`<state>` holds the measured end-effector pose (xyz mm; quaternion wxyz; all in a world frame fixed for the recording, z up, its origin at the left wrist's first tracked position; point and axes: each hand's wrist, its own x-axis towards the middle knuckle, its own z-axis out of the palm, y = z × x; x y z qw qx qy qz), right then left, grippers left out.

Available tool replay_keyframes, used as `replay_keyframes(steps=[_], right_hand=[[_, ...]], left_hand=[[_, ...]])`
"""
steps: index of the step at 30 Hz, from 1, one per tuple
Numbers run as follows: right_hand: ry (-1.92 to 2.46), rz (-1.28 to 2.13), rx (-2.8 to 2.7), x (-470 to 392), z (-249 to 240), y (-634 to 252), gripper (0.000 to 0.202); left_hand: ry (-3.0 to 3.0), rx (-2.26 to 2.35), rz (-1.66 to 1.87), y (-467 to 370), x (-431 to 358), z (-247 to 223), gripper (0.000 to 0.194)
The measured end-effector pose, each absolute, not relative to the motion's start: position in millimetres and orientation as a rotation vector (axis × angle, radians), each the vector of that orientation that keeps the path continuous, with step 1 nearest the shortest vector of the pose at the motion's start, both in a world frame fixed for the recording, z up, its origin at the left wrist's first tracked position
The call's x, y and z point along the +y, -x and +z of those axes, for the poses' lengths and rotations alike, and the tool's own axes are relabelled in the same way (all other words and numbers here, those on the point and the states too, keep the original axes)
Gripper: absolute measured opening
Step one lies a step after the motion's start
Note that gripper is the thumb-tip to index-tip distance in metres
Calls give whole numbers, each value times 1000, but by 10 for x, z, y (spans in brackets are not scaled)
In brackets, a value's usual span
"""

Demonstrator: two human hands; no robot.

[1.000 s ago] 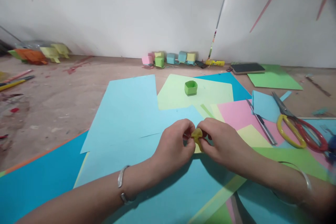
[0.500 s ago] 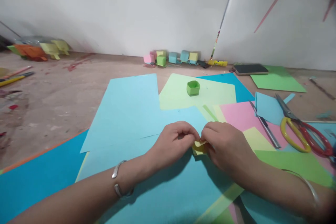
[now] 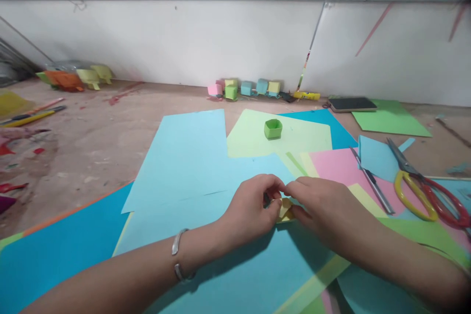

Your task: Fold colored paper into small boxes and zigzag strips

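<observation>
Between my two hands is a small folded piece of yellow paper, partly hidden by my fingers. My left hand is closed, thumb and fingers pinching its left side. From the right, my right hand grips the other side, with its thumb low against the paper. Both sets of fingertips nearly meet at the far edge. Beneath them lies a large light blue sheet. Beyond my hands, a small green open paper box stands on a pale green sheet.
Scissors with yellow and red handles and a craft knife lie at right on coloured paper. A phone, a yellow glue tube and several small paper boxes line the wall. Pencils lie at left.
The view has tilted up slightly, showing more wall. My fingers have shifted on the yellow paper; the right thumb now sits lower and more of the paper's folded face shows.
</observation>
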<state>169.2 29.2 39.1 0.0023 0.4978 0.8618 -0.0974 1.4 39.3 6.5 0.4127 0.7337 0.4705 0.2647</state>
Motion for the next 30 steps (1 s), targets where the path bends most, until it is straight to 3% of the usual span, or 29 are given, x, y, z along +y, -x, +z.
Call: replay_keyframes(steps=[5,11,19,30], right_hand=[[-1659,-393,2683,298,311,-1644,18],[-1727,-428,2877,286,199,-1634,12],[-1842,-468,2872,303,196,-1659,15],[-1544,-128,3176,350,172,-1698,17]], left_hand=[[-1799,1142,608,-25,432,91,23],[-1616,1080,581,4,471,139,9],[-1592,1035,600,51,469,164,21],[-1953,1266,705,-3,466,49,22]])
